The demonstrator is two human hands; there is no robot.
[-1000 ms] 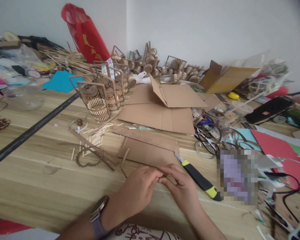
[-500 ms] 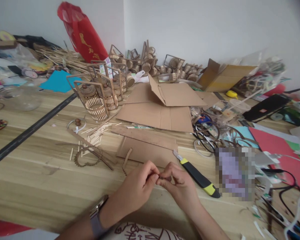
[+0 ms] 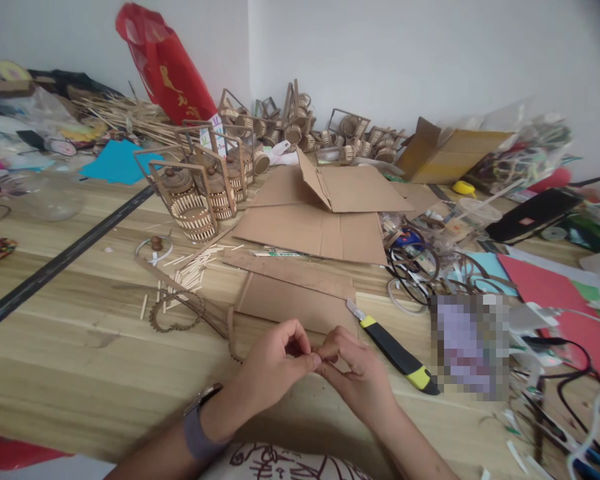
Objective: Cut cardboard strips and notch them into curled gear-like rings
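Observation:
My left hand (image 3: 274, 363) and my right hand (image 3: 356, 375) meet fingertip to fingertip low in the middle of the head view, above the wooden table (image 3: 80, 347). Both pinch a thin brown toothed cardboard strip (image 3: 231, 331). The strip curves away to the left of my left hand, across the tabletop. A watch sits on my left wrist. A flat cardboard piece (image 3: 295, 301) lies just beyond my hands. A black and yellow utility knife (image 3: 393, 348) rests to the right of my right hand, blade out.
Small slatted wooden lanterns (image 3: 195, 193) stand at left centre, with more piled by the wall. Loose sticks (image 3: 187, 277) and a toothed cardboard ring (image 3: 173, 320) lie nearby. Flattened cardboard boxes (image 3: 325, 213), a red bag (image 3: 163, 63), coloured paper and cable clutter (image 3: 545, 300) crowd the right.
My hands have slid slightly down and left, staying pinched together. The toothed strip's free end has swung left, from beside the flat cardboard piece to further out on the table.

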